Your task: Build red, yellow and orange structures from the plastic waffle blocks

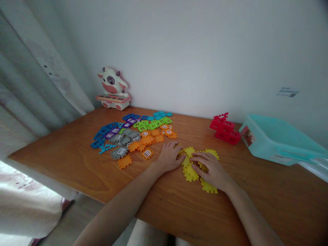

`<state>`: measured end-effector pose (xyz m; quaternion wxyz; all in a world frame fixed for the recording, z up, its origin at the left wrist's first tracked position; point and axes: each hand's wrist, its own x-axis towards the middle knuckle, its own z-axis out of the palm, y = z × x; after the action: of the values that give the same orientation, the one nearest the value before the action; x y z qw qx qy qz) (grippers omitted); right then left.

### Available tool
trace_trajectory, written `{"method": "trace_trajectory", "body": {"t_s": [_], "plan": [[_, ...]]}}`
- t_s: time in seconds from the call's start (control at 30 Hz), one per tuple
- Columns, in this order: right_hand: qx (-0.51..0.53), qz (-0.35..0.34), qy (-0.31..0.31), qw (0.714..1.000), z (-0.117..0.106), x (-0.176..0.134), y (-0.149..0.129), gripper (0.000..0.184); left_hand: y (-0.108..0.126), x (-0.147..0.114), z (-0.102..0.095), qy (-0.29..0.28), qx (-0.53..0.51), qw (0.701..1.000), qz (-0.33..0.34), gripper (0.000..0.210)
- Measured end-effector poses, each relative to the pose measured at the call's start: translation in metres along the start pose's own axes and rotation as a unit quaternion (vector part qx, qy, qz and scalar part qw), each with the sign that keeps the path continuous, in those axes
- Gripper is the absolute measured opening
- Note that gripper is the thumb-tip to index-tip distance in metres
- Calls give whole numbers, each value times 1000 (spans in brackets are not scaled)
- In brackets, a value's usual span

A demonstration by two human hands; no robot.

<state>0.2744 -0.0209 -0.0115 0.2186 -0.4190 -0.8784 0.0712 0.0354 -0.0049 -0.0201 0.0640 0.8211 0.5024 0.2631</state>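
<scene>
Several yellow interlocking tiles (191,172) with toothed edges lie in a loose cluster on the wooden table. At the cluster's left side rests my left hand (169,157), its fingers stretched out and the thumb apart, touching the edge tiles. My right hand (212,168) lies over the right part of the cluster, fingers spread, with yellow showing between thumb and fingers. Both hands partly cover the tiles, so the undersides of the fingers are hidden. Neither hand visibly lifts a tile.
Left of my hands lie orange tiles (147,140), grey tiles (125,140), green tiles (153,123) and blue tiles (104,133). A red block structure (225,129) stands by a turquoise bin (271,147) at right. A cow-shaped toy keyboard (114,89) sits at the back left.
</scene>
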Motion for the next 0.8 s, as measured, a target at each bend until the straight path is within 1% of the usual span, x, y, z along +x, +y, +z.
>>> {"method": "trace_trajectory", "body": {"t_s": [0.1,0.17,0.23,0.37,0.43,0.53,0.6,0.8], "plan": [[15,16,27,999,2,0,0,35,-5,1,1,3,-4,1000,0,31],[17,24,42,999,4,1,-1,37,-7,1,1,11,-10,1000,4,29],[18,26,43,999,4,2,-2,33,-7,0,1,22,-19,999,18,27],[12,37,37,999,0,4,-6,27,-5,-1,-5,32,-37,995,86,27],[5,40,29,999,-3,4,-8,21,-4,-1,-10,12,-28,992,120,31],[6,34,18,999,-6,3,-8,12,-4,-2,-19,-45,-2,984,170,37],[7,30,19,999,-7,2,-9,11,-5,-2,-23,-72,14,978,194,38],[11,29,10,999,-14,1,-12,8,-6,-1,-31,-91,35,974,204,42]]}}
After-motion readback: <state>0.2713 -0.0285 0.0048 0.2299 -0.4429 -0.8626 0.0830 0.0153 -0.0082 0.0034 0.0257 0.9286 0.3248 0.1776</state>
